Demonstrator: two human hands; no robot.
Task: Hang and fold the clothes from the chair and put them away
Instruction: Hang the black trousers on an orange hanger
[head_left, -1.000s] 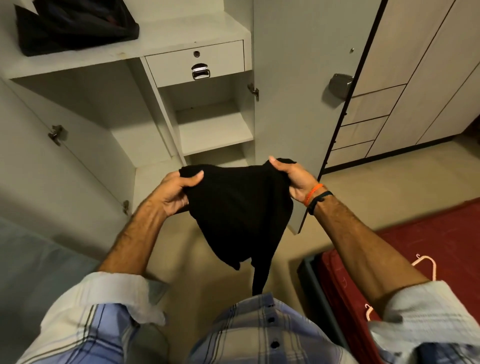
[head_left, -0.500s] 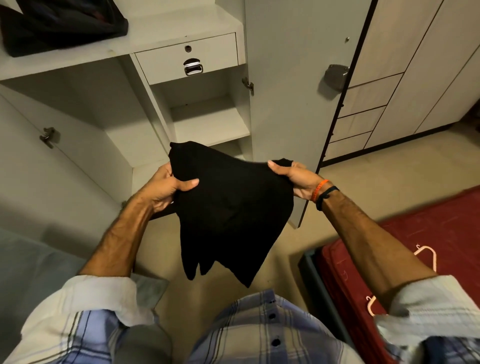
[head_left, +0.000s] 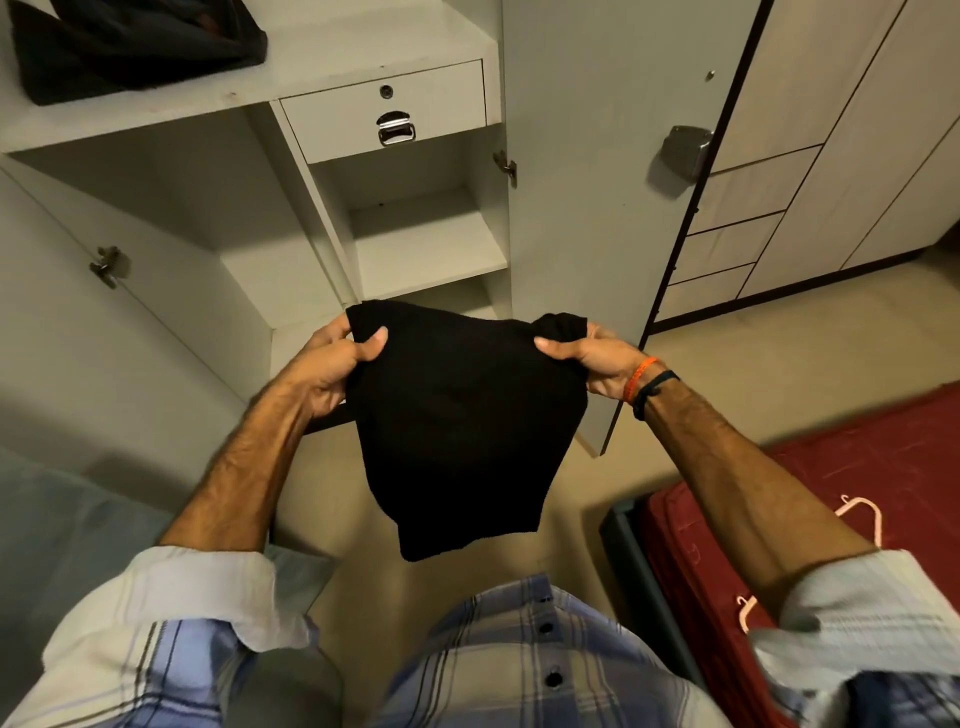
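- Held in mid-air before an open wardrobe (head_left: 415, 249): a folded black garment (head_left: 462, 415), pinched at its two top corners.
- Left hand (head_left: 332, 369) clamped on the left corner, thumb across the front of the cloth.
- Right hand (head_left: 597, 358) clamped on the right corner, cloth bunched in the fist.
- Top edge stretched level between the hands; long axis hanging straight down, narrowing to a lower fold.
- Bare wardrobe shelf (head_left: 426, 244) straight ahead, beyond and above the garment; both hands about equally near.
- Pink hanger (head_left: 862, 514) on red bedding (head_left: 857, 467), lower right.

Black garment (head_left: 462, 415), folded, hanging mid-air before open wardrobe (head_left: 249, 218)
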